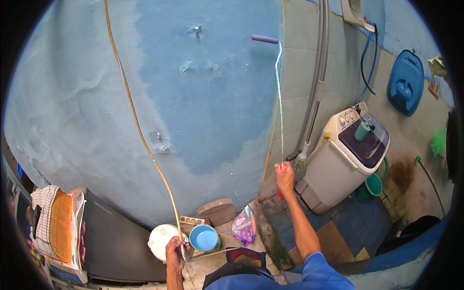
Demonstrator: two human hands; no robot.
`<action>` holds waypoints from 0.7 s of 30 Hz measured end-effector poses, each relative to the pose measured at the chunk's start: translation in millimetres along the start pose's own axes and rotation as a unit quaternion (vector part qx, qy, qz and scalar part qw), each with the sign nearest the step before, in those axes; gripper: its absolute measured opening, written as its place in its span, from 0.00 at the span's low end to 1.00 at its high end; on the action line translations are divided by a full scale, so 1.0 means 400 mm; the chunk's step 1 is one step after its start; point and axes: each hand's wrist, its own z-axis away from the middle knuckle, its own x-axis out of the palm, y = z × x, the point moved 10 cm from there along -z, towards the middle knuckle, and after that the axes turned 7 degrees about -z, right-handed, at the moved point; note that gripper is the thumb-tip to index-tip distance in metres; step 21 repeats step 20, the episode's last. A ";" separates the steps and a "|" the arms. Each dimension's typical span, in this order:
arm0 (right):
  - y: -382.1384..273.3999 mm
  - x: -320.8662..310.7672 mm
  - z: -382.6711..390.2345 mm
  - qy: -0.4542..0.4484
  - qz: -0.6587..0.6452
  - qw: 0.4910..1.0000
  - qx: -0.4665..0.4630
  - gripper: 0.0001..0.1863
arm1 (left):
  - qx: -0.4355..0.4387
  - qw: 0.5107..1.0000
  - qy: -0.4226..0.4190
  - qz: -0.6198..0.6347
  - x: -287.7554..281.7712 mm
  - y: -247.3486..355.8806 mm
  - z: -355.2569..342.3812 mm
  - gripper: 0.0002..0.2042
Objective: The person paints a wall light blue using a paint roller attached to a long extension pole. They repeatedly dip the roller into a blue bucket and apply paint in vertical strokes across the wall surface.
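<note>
My right hand [285,178] is closed round the red handle of a long-framed paint roller [279,96]. Its purple sleeve [264,38] is high up at the right edge of the blue-painted wall patch [212,111]. My left hand [175,252], low near the floor, grips the lower end of a long, thin tan pole or hose [130,99] that runs up past the picture's top; which of the two it is I cannot tell. Just right of that hand stands a tub of light blue paint [203,238]. Behind it is a white lidded pot [162,241].
At right stand a washing machine [333,159], a mop [300,166] and a green bucket [371,186]. A raised ledge [270,232] crosses the floor. Near the wall are a socket strip [192,220] and a purple bag [244,227]. A dark cabinet [113,241] stands left beside an orange basket [61,227].
</note>
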 end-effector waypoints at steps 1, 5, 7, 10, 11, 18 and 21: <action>0.012 0.010 -0.018 -0.019 -0.014 0.999 0.037 0.14 | -0.002 1.000 0.005 -0.010 -0.005 0.000 0.003 0.06; 0.098 0.024 -0.007 -0.076 -0.024 0.992 0.095 0.12 | 0.003 1.000 0.012 -0.012 -0.019 0.003 0.001 0.07; 0.102 0.009 0.026 -0.069 0.007 0.995 0.067 0.12 | 0.010 1.000 0.011 -0.011 -0.020 0.013 -0.003 0.07; 0.053 -0.001 -0.033 -0.069 0.001 0.997 0.042 0.14 | 0.009 1.000 0.020 -0.009 -0.014 0.022 -0.012 0.07; 0.032 -0.006 -0.070 -0.066 -0.001 0.997 0.030 0.14 | 0.007 1.000 0.018 -0.010 -0.008 0.025 -0.016 0.08; 0.098 0.033 -0.069 -0.076 -0.011 0.996 0.055 0.15 | 0.005 1.000 0.004 -0.006 -0.004 0.012 -0.028 0.08; 0.153 0.024 -0.023 -0.059 -0.035 0.997 0.042 0.14 | 0.004 1.000 0.002 -0.008 -0.013 0.000 -0.031 0.09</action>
